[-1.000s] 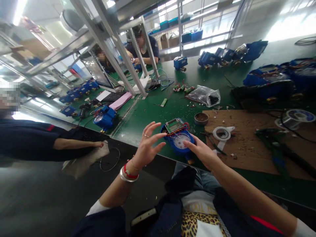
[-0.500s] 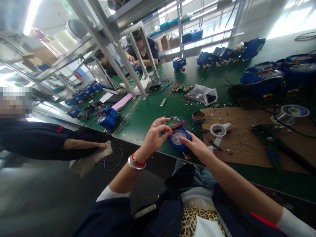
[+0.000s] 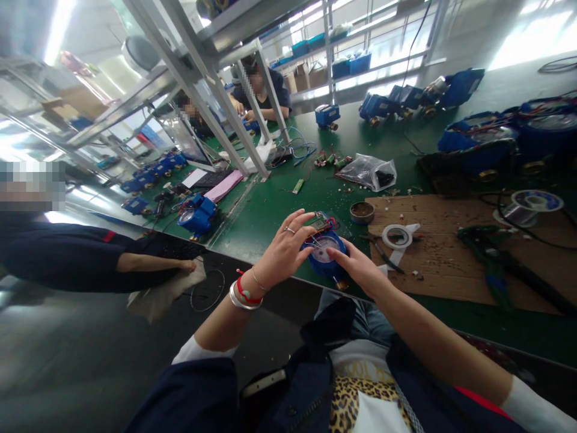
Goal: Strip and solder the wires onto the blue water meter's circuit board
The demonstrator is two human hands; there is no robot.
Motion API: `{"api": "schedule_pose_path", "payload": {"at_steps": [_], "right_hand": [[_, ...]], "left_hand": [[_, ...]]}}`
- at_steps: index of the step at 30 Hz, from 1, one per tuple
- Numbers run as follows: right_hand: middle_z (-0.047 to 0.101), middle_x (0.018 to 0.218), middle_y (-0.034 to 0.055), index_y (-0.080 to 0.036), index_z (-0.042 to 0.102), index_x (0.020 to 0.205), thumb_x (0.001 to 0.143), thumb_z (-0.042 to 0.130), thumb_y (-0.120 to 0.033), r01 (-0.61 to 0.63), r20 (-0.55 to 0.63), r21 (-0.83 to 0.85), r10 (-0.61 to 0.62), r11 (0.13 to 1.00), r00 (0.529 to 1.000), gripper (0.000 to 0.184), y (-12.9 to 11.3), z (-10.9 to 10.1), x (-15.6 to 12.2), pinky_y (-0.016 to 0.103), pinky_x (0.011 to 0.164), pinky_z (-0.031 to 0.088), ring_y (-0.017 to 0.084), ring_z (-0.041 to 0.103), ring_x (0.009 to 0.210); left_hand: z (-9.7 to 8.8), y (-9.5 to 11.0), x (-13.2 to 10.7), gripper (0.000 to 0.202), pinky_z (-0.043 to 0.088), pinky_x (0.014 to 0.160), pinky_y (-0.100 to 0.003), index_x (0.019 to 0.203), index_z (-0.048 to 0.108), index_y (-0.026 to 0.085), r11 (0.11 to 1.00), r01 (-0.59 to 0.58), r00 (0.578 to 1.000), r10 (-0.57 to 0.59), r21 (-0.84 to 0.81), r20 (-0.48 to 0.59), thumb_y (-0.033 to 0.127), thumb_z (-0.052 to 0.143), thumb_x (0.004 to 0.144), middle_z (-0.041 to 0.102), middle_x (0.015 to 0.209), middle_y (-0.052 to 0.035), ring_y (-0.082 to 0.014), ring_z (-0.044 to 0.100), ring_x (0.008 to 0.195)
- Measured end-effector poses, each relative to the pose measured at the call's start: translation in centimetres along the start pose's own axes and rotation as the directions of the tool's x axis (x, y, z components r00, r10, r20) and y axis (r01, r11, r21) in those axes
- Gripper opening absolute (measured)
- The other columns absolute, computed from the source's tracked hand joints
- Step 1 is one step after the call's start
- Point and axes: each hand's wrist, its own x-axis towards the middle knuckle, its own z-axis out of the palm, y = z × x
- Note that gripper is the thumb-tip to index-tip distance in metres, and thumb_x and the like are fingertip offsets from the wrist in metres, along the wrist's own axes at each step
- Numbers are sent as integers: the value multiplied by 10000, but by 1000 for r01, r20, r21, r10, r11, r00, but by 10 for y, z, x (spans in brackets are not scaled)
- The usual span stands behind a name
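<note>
Right now the left hand (image 3: pixel 283 249) has its fingers curled and pinching the edge of the blue water meter (image 3: pixel 325 255) near the small circuit board (image 3: pixel 319 222) and red wires. Right hand (image 3: pixel 358 267), fingers pressed together, steadies the meter's opposite rim at the green tabletop (image 3: pixel 279 204) edge. The meter looks heavy and rigid, with a fragile board and wiring; best gripped by the body. Beyond the fingers: tape roll (image 3: pixel 396 236), small tin (image 3: pixel 362 211), plastic bag (image 3: pixel 370 172).

Green bench (image 3: pixel 279 204) — cardboard sheet (image 3: pixel 451 264), blue meter (image 3: pixel 325 258)
</note>
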Motion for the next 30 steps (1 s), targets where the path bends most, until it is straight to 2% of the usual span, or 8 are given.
{"api": "schedule_pose_path", "payload": {"at_steps": [4,9,13,16,21,26,30], "right_hand": [[569,1200,38,-188,473,1294,775,608,-570,-25,-10,-17,25,1000,1000,658,-2,0,-1,333,999,399,201,535,1103],[580,1176,59,-156,487,1272,765,612,-570,-20,-20,-1,20,1000,1000,666,-5,1,-2,334,973,418,208,546,1075],[578,1179,54,-165,481,1278,768,612,-570,-28,-22,-10,27,1000,999,664,-3,1,-2,340,989,409,209,541,1088],[563,1207,54,-185,466,1296,779,598,-577,-14,-8,-15,14,1000,1000,663,1,0,-1,350,998,405,213,534,1107],[551,1226,58,-187,460,1308,767,601,-589,-41,-29,-40,40,998,999,689,1,0,0,353,997,405,215,525,1119],[561,1210,49,-169,464,1306,757,605,-599,-52,-58,-84,47,995,997,712,-1,0,0,322,981,403,204,531,1099],[576,1180,40,-173,487,1277,763,602,-596,-32,-39,-72,29,997,999,676,-1,0,0,303,958,413,196,539,1079]], "left_hand": [[5,-4,-14,98,309,1122,-419,956,554,141,998,68,990,-69,-11,-122,167,552,862,402,1360,-78,-208,249,1352],[17,-2,-12,124,288,1133,-431,975,593,129,998,32,994,-27,49,-108,153,514,882,358,1397,-89,-224,198,1374],[16,-3,-6,104,292,1125,-430,899,599,120,1000,14,995,-12,14,-97,173,510,891,395,1361,-94,-225,213,1366],[12,-5,-12,72,315,1098,-439,892,600,139,995,32,994,-42,-99,-104,170,537,876,425,1333,-81,-220,271,1336],[15,0,-28,67,399,999,-390,922,591,157,960,65,973,-122,-272,-197,144,562,863,525,1220,-63,-174,457,1157],[23,8,-27,119,412,976,-367,949,580,173,961,-30,975,-32,-274,-220,110,576,848,571,1184,-20,-152,477,1095],[28,9,-18,101,413,951,-341,930,550,166,967,-2,968,-61,-255,-242,137,593,843,587,1107,-20,-144,482,1052]]}}
